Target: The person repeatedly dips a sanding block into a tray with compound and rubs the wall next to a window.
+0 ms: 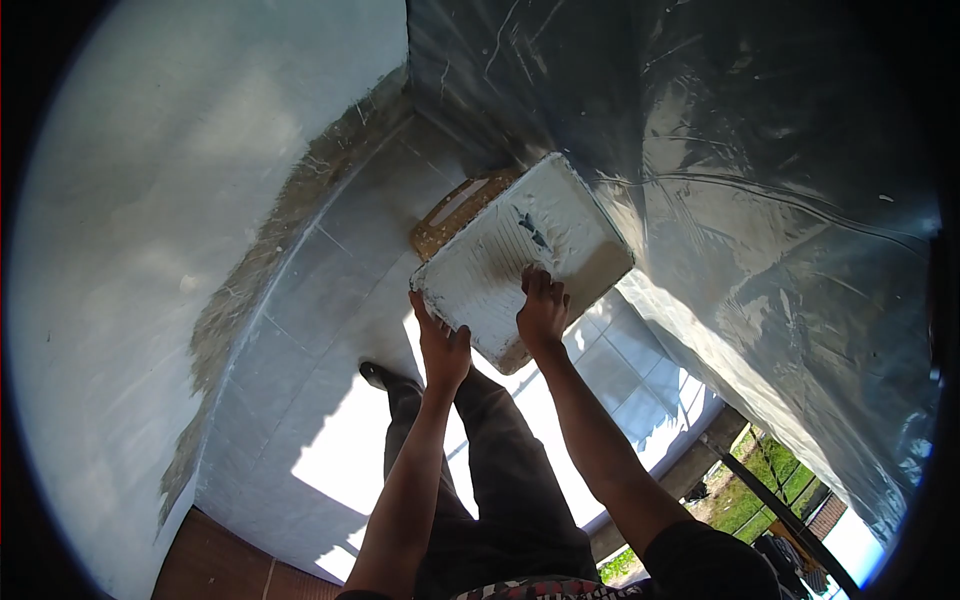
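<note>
A large paint tray (480, 250) with a ribbed ramp, coated in white paint, is tilted in front of me. My left hand (442, 345) grips its near left edge, thumb apart from the fingers. My right hand (542, 308) is over the tray's near right part, its fingers curled closed. What they hold, if anything, is hidden. Just beyond those fingers, a small dark blue-green patch or object (533, 230) shows amid the paint; I cannot tell which it is.
Behind the tray on the tiled floor (330, 290) stands a brown, paint-spotted container (455, 215). A white wall (180, 200) with a rough grey lower band rises at left. Plastic sheeting (760, 180) hangs at right. My legs (510, 450) are below; grass (765, 480) shows outside.
</note>
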`<state>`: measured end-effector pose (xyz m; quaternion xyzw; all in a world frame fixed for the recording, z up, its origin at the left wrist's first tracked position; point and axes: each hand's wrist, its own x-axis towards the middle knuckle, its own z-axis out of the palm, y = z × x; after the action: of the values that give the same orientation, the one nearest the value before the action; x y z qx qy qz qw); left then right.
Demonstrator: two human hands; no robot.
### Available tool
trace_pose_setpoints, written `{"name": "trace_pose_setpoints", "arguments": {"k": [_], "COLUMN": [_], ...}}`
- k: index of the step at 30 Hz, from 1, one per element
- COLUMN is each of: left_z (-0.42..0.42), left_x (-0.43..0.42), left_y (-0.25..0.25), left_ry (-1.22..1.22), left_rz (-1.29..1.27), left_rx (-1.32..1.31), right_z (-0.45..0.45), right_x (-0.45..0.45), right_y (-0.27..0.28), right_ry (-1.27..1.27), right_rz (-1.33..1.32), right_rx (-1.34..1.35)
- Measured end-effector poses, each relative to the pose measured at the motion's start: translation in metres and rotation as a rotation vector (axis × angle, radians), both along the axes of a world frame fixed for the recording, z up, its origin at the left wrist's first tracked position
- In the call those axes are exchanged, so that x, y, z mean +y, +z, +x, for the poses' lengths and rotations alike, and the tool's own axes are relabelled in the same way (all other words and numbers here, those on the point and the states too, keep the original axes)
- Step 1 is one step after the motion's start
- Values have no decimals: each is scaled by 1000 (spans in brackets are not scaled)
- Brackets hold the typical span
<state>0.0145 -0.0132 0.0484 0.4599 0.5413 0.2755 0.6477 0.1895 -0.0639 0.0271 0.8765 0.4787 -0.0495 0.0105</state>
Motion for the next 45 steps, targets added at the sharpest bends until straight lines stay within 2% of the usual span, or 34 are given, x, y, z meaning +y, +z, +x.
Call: {"name": "trace_pose_setpoints", "arguments": {"k": [3, 5, 6, 9, 12, 15, 19, 23, 27, 28, 29, 31, 32, 33, 35, 37, 38, 39, 41, 42, 45], "left_z": [-2, -3, -2, -4, -3, -3, -8, -11, -7, -9, -10, -14, -18, -23, -36, -49, -56, -62, -74, -78, -101], "left_x": [-2, 2, 6, 9, 9, 8, 10, 10, 9, 8, 8, 12, 13, 17, 24, 35, 41, 47, 62, 67, 84], "left_y": [-7, 4, 8, 11, 14, 13, 14, 17, 18, 18, 18, 25, 33, 41, 60, 86, 100, 117, 153, 173, 231], "left_ry": [-18, -27, -29, -45, -42, -42, -60, -87, -45, -42, -102, -149, -182, -210, -170, -126, -110, -83, -28, 10, 75], "left_rz": [12, -33, -77, -78, -77, -63, -77, -70, -110, -107, -80, -33, 53, 143, 183, 248, 280, 329, 437, 479, 625], "left_rx": [34, 10, -15, 13, 44, 25, 16, 58, 31, 29, 133, 234, 294, 356, 284, 206, 211, 192, 152, 162, 195], "right_z": [-14, 6, 17, 32, 3, 4, 30, 15, -7, -3, 3, 22, 33, 38, 44, 41, 38, 30, 17, 1, -29], "right_x": [-6, -7, -7, -2, -10, -15, -4, -3, -9, -12, -12, -15, -22, -18, -25, -16, -17, -7, 11, 28, 65], "right_y": [12, 29, 27, 24, 8, 11, 28, 2, 11, 17, 24, 33, 28, 46, 49, 92, 92, 119, 155, 185, 229], "right_ry": [7, -43, -5, -125, -57, -111, -128, -94, -147, -126, -120, -266, -259, -300, -486, -605, -593, -570, -371, -356, -166], "right_rz": [4, 80, 162, 128, 89, 85, 129, 122, 132, 57, 65, 78, 144, 155, 397, 385, 467, 512, 547, 561, 600], "right_rx": [45, 273, 184, 185, 179, 295, 190, 143, 325, 341, 338, 658, 766, 899, 1344, 1542, 1607, 1745, 1909, 1933, 2116]}}
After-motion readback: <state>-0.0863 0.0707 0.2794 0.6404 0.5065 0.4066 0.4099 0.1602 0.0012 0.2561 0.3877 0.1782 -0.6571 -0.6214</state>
